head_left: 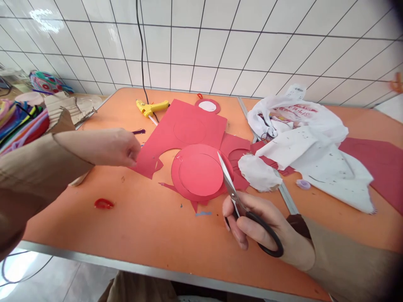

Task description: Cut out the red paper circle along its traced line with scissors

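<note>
My right hand [264,222] has its fingers in the black handles of a pair of scissors [232,188]. The blades are nearly closed and point up and away, over the right edge of a stack of red paper circles [201,174]. My left hand [116,147] is closed above the table, left of a cut red paper sheet [189,126]; its fingertips are turned away, so anything in them is hidden. That sheet carries a drawn circle and a curved cut-out along its near edge. Red paper scraps [170,187] lie around and under the circles.
A yellow glue gun [153,108] and a red ring with a white centre [208,106] lie at the back. White cloth and a plastic bag [299,121] sit right, near a purple cap [303,184]. Pipe cleaners [22,126] are far left, a red loop [103,204] nearer.
</note>
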`<state>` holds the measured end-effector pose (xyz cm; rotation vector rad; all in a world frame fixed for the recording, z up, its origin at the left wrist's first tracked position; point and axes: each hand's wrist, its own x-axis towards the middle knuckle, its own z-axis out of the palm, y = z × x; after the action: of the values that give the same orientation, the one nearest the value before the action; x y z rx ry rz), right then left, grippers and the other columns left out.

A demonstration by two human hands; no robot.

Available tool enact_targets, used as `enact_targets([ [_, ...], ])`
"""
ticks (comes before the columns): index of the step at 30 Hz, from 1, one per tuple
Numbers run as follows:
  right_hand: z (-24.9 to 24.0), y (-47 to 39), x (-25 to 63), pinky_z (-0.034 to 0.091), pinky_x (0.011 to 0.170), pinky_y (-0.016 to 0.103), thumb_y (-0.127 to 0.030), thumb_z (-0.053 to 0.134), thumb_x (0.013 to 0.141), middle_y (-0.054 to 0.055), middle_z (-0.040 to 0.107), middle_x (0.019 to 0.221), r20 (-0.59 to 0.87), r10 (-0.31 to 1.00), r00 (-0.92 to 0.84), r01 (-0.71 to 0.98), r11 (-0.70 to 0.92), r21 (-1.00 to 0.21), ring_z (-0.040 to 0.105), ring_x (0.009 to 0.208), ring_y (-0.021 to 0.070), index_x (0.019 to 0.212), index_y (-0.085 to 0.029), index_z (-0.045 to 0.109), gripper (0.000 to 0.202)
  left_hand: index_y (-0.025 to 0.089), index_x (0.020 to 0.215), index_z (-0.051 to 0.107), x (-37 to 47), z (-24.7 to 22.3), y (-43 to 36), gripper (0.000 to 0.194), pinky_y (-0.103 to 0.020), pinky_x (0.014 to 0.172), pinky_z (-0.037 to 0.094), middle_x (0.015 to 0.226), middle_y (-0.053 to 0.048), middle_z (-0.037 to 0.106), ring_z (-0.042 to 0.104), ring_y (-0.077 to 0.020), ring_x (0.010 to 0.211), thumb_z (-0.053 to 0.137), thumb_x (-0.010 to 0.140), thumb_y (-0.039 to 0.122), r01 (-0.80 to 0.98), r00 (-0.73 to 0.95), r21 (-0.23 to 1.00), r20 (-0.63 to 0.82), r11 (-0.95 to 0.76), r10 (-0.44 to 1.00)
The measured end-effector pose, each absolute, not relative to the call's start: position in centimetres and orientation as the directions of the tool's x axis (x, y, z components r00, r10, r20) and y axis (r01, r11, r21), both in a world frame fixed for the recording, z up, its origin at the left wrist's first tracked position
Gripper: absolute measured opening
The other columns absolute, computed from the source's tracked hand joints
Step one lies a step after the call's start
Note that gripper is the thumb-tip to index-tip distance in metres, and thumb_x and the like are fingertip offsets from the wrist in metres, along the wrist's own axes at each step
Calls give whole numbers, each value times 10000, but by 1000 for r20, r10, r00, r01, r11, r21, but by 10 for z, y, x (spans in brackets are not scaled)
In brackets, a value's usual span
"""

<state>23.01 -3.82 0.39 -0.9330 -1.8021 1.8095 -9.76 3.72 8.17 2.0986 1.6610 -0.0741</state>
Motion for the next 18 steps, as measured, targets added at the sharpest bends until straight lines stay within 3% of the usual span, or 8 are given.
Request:
enact_targets([
  [1,4,-38,230,427,538,248,-501,451,904,-31,490,559,-164,707,-688,157,-76,-985,486,487,100,895,-162,449,339,218,450,591,-95,84,41,156,-261,466,326,474,4,566,484,-142,452,665,580,171,909,298,397,-402,-128,866],
  [3,4,-38,230,427,535,247,-518,457,900,-32,493,559,-160,704,-692,150,-77,-986,486,480,98,896,-162,450,356,212,567,669,-88,86,47,87,-275,536,437,563,-22,641,584,-169,526,709,634,251,765,364,644,-430,-2,826],
  [5,4,-37,229,426,535,246,-531,460,899,-34,492,554,-160,703,-693,148,-79,-986,485,477,95,895,-163,449,369,184,654,690,-79,83,52,117,-313,613,508,684,-64,696,643,-188,598,740,663,290,502,398,856,-351,119,847],
  [7,4,-37,229,424,531,247,-545,468,893,-34,492,546,-163,703,-693,148,-83,-985,483,479,96,886,-166,447,379,166,687,673,-70,76,56,165,-328,652,542,758,-89,713,677,-203,659,784,645,281,223,368,956,-264,192,892],
  [11,4,-37,227,420,531,254,-544,482,887,-22,500,526,-171,699,-694,156,-86,-984,506,512,118,880,-175,445,372,156,636,634,-52,63,62,169,-228,624,542,790,-54,712,682,-150,689,799,639,193,-80,363,973,-175,218,915],
  [18,1,-36,228,428,526,236,-502,505,888,-40,491,551,-172,687,-706,110,-134,-985,475,486,87,900,-161,449,346,168,739,648,-25,66,67,186,-203,539,466,629,38,629,615,-103,586,769,644,63,-190,385,964,-102,187,917],
])
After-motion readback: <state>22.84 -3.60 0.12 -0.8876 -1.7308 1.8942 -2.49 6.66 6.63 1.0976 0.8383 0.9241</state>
